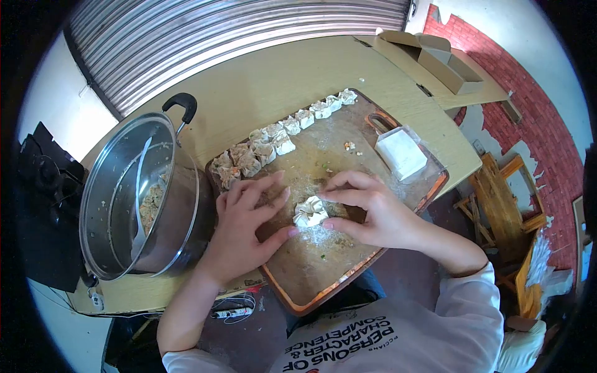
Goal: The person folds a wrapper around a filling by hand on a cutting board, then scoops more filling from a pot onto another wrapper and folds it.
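A pleated dumpling in a pale wrapper sits on the floured wooden board in front of me. My left hand is on its left with fingers spread, the thumb tip close to its lower left edge. On the other side, my right hand has its index finger and thumb apart, both fingertips right at the dumpling's right edge. A row of finished dumplings lines the board's far left edge. The white stack of wrappers rests at the board's right.
At the left stands a large steel pot with chopped filling and a white spoon inside. An open cardboard box lies at the table's far right. Wooden stools stand on the floor to the right.
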### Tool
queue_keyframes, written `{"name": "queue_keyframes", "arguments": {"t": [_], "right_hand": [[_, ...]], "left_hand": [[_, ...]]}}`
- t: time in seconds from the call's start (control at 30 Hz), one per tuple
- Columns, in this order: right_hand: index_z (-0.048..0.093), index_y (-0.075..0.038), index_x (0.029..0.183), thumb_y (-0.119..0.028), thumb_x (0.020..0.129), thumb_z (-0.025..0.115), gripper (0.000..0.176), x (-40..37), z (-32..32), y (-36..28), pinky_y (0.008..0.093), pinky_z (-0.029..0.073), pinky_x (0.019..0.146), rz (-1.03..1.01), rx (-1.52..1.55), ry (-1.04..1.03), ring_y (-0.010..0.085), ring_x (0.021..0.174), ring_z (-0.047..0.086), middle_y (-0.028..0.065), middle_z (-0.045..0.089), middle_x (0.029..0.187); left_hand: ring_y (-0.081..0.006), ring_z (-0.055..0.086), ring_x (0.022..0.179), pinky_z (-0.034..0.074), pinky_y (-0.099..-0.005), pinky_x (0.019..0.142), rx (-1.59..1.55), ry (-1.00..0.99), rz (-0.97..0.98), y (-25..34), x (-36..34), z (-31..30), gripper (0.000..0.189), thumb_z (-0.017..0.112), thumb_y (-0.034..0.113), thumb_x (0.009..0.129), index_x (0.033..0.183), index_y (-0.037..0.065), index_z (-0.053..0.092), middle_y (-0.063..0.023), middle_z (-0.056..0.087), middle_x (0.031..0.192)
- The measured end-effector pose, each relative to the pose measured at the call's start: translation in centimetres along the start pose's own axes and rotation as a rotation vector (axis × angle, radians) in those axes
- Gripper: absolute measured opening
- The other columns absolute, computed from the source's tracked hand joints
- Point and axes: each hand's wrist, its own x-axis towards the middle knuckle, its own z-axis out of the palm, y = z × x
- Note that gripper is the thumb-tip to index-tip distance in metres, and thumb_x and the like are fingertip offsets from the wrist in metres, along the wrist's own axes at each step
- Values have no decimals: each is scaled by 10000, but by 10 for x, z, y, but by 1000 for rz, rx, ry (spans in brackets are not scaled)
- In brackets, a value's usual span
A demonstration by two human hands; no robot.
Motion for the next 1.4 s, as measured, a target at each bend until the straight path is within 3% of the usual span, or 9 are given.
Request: {"name": "queue_keyframes", "arguments": {"t": [0.2,0.33,0.4,0.73,0.8,1.03,1.13,1.2,1.4], "right_hand": [[761,-68,1183,-279,906,808,351,4,2,7,433,417,987,80,128,-85,235,1176,629,55,661,1175],[779,-94,1152,-231,879,827,309,5,6,8,429,419,971,104,210,-50,229,1144,650,40,681,1154],[783,-25,1158,-46,833,857,333,7,5,5,360,557,855,67,239,-27,254,1032,700,114,703,1133],[780,-21,1148,-80,842,858,321,10,2,6,386,556,892,25,184,-25,287,1047,705,131,710,1116],[767,-80,1146,-220,867,838,320,10,4,12,433,474,947,44,221,-61,282,1102,674,80,689,1138],[789,-58,1080,-163,868,832,241,15,7,13,427,527,894,0,274,-67,285,1033,694,93,699,1077],[799,-54,1051,-131,864,829,205,15,8,12,417,545,867,6,248,-60,282,1007,701,98,702,1048],[796,-59,1171,-77,867,842,309,14,8,15,351,547,819,-48,232,-81,228,961,685,100,706,1101],[797,-66,1168,-92,875,834,296,14,5,12,364,532,841,-52,198,-95,227,982,662,75,699,1123]], "left_hand": [[-250,468,1428,221,-524,1184,-63,-17,-4,-1,-1,6,365,758,346,921,1246,181,781,4,536,1584],[-231,476,1430,214,-528,1187,-104,-21,-30,-1,-1,9,322,764,320,920,1222,214,794,15,572,1551],[-224,496,1412,216,-528,1187,-133,-16,-41,-2,0,10,303,773,305,914,1205,227,802,12,597,1525],[-246,500,1401,232,-548,1185,-198,-4,-84,2,3,7,383,787,330,898,1266,225,772,16,604,1504],[-248,485,1412,207,-582,1192,-114,-21,-45,2,4,7,423,789,354,893,1289,212,755,26,579,1531],[-240,476,1420,142,-630,1205,-119,-67,-37,-1,7,10,380,787,390,885,1230,230,788,76,603,1515],[-234,478,1438,132,-565,1234,-141,-78,-70,-1,7,10,313,801,364,883,1160,219,818,70,642,1475],[-237,482,1418,116,-636,1218,-151,-74,-57,-3,6,11,293,787,360,893,1164,251,817,96,652,1454],[-240,480,1424,109,-622,1226,-131,-89,-54,-2,6,10,294,774,360,908,1171,237,815,82,650,1459]]}}
